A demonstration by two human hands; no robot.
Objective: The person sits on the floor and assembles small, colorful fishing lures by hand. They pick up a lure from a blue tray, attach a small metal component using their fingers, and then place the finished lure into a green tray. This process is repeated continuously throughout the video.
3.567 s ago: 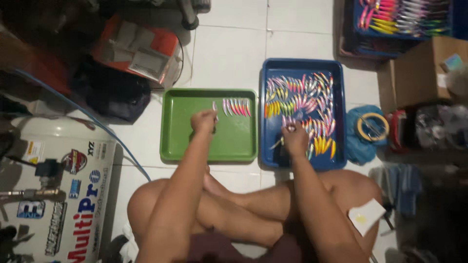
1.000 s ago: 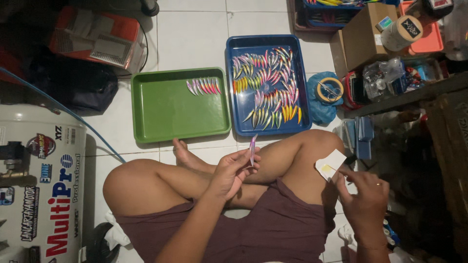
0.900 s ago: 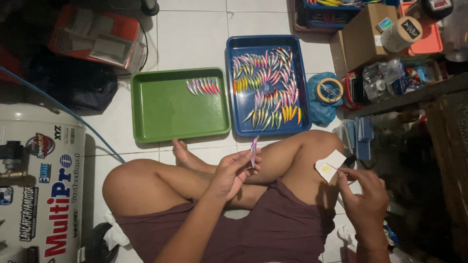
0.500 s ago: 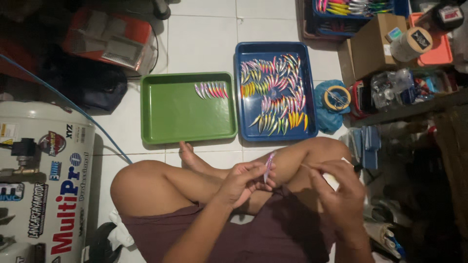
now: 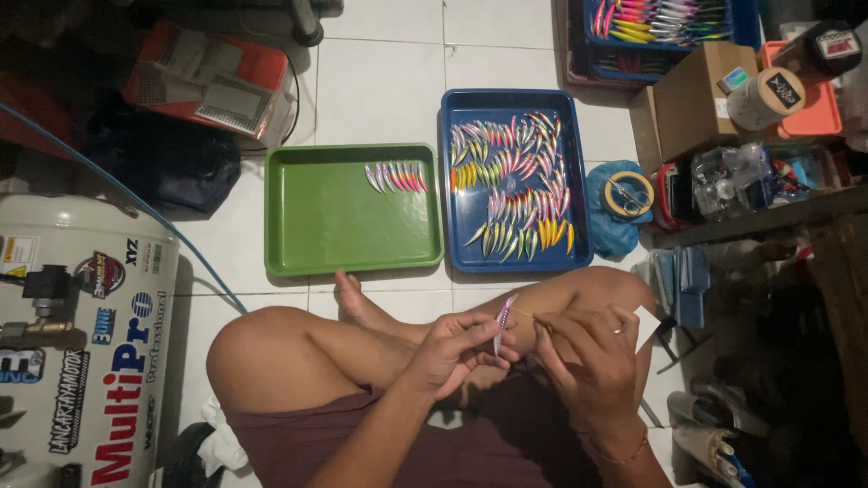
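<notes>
I sit cross-legged on a white tiled floor. My left hand [image 5: 455, 348] pinches a slim pink and white fishing lure [image 5: 503, 323] upright over my lap. My right hand [image 5: 586, 351] is closed beside it, its fingertips holding a thin wire or hook that touches the lure. A green tray [image 5: 312, 253] lies ahead with a short row of pink lures [image 5: 396, 176] in its far right corner. Next to it on the right, a blue tray [image 5: 580, 244] holds several colourful lures.
A white air compressor tank [image 5: 77, 343] with a blue hose stands at my left. A tape roll on blue cloth [image 5: 627, 194], a cardboard box [image 5: 692, 95], cluttered shelves and another crate of lures [image 5: 665, 27] are to the right. An orange case [image 5: 212, 86] sits far left.
My hands left the trays and came back to my lap, the left carrying one lure. My right hand swung in from my right side and met the lure.
</notes>
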